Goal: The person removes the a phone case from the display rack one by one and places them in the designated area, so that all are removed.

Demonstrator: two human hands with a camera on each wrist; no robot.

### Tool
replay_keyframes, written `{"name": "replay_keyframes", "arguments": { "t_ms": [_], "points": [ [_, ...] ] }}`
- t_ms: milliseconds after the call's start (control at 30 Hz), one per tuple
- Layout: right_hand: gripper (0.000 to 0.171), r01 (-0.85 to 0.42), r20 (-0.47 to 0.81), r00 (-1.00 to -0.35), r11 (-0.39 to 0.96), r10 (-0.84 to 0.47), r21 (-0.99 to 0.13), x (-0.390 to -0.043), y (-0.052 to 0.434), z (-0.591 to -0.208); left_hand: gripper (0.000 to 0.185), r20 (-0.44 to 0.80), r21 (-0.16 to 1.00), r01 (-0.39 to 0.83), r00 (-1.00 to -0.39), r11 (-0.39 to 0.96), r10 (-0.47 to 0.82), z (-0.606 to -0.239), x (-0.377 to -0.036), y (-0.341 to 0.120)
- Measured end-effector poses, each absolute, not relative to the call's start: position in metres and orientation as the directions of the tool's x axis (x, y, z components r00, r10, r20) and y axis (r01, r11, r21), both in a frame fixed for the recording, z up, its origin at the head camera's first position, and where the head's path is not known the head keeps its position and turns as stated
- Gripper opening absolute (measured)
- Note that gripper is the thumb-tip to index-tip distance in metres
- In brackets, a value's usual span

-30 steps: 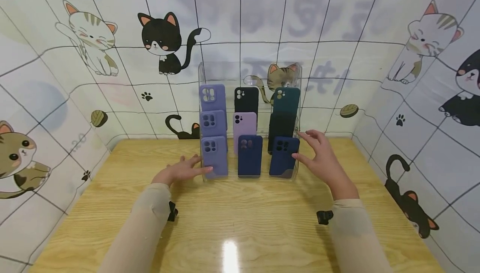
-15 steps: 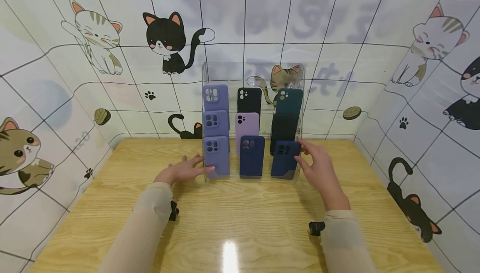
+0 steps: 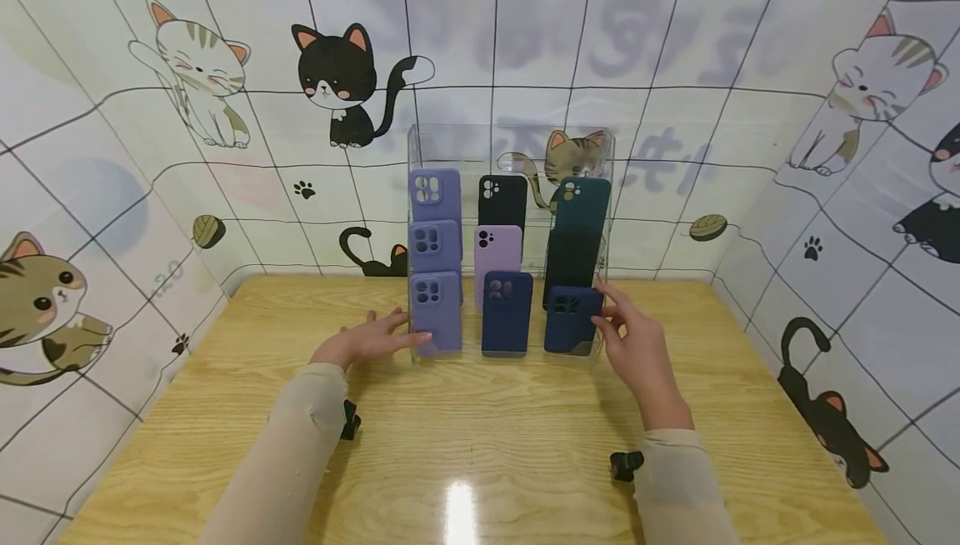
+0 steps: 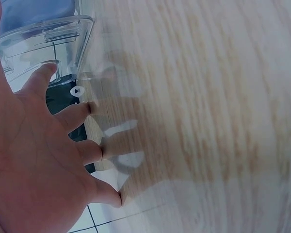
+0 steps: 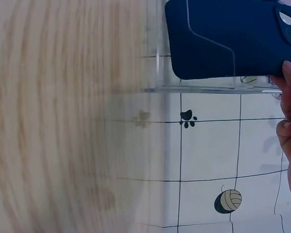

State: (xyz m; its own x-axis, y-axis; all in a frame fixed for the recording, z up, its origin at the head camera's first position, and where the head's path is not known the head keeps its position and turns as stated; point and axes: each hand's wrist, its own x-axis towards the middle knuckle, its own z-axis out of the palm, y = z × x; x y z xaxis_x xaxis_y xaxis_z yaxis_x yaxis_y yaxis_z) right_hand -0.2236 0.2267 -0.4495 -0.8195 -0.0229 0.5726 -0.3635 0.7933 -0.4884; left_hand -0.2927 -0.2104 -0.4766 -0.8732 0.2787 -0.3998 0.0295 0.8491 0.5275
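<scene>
A clear acrylic stand (image 3: pixel 457 145) at the back of the wooden table (image 3: pixel 480 445) holds phone cases in three stepped columns. My right hand (image 3: pixel 609 312) pinches the right edge of the front-right navy case (image 3: pixel 570 318), thumb and fingers curled on it. The right wrist view shows that navy case (image 5: pixel 223 39) in its clear slot (image 5: pixel 199 88), with my fingertips (image 5: pixel 290 77) at its edge. My left hand (image 3: pixel 390 332) lies flat on the table, straight fingers touching the stand's lower left corner beside the front periwinkle case (image 3: pixel 435 312). The left wrist view shows its spread fingers (image 4: pixel 68 116) against the clear base (image 4: pixel 53 36).
Other cases stand in the rack: a navy one (image 3: pixel 506 312), lavender (image 3: pixel 497 249), black (image 3: pixel 502 199), teal (image 3: pixel 583 203) and a dark one (image 3: pixel 572 255). Cat-print walls (image 3: pixel 150 153) close in the table on three sides. Bare tabletop lies in front of the stand.
My right hand has moved left and down from beside the stand onto the navy case's right edge, and its fingers have closed on it. The left hand has stayed put.
</scene>
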Motion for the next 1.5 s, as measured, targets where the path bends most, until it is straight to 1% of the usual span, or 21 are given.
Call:
{"name": "replay_keyframes", "arguments": {
  "t_ms": [133,267,400,533,700,767,900,1000,1133,1300,1500],
  "points": [
    [0.054,-0.385,0.647,-0.761,0.779,0.034,-0.494,-0.219,0.223,-0.444,0.108,-0.394,0.529,0.038,-0.874,0.848,0.285,-0.476,-0.292,-0.209],
    [0.054,-0.401,0.680,-0.722,0.725,0.126,-0.560,-0.212,0.215,-0.433,0.109,-0.396,0.529,0.035,-0.873,0.848,0.284,-0.476,-0.292,-0.207],
    [0.054,-0.416,0.657,-0.728,0.635,0.196,-0.651,-0.204,0.203,-0.421,0.110,-0.402,0.532,0.026,-0.872,0.847,0.279,-0.477,-0.294,-0.208],
    [0.055,-0.413,0.599,-0.775,0.556,0.202,-0.721,-0.198,0.187,-0.414,0.109,-0.404,0.531,0.024,-0.872,0.847,0.277,-0.476,-0.294,-0.209],
    [0.055,-0.363,0.504,-0.852,0.532,0.144,-0.765,-0.192,0.162,-0.417,0.109,-0.403,0.526,0.024,-0.873,0.850,0.274,-0.473,-0.293,-0.210],
    [0.055,-0.349,0.457,-0.883,0.501,0.107,-0.792,-0.192,0.151,-0.423,0.110,-0.402,0.526,0.024,-0.873,0.850,0.274,-0.474,-0.292,-0.210],
    [0.057,-0.265,0.302,-0.953,0.416,0.023,-0.870,-0.191,0.129,-0.438,0.111,-0.396,0.531,0.029,-0.875,0.847,0.278,-0.477,-0.292,-0.210],
    [0.059,-0.173,0.170,-0.985,0.376,-0.044,-0.910,-0.190,0.113,-0.450,0.111,-0.394,0.533,0.029,-0.876,0.846,0.278,-0.478,-0.291,-0.210],
    [0.058,-0.098,0.048,-0.988,0.358,-0.146,-0.929,-0.190,0.095,-0.463,0.110,-0.389,0.531,0.029,-0.879,0.847,0.274,-0.479,-0.291,-0.211],
    [0.060,-0.019,-0.079,-0.959,0.338,-0.273,-0.941,-0.190,0.075,-0.476,0.109,-0.380,0.525,0.029,-0.886,0.851,0.265,-0.479,-0.292,-0.211],
    [0.060,0.057,-0.172,-0.936,0.350,-0.308,-0.935,-0.192,0.054,-0.483,0.110,-0.376,0.516,0.037,-0.888,0.856,0.265,-0.478,-0.291,-0.209]
  ]
}}
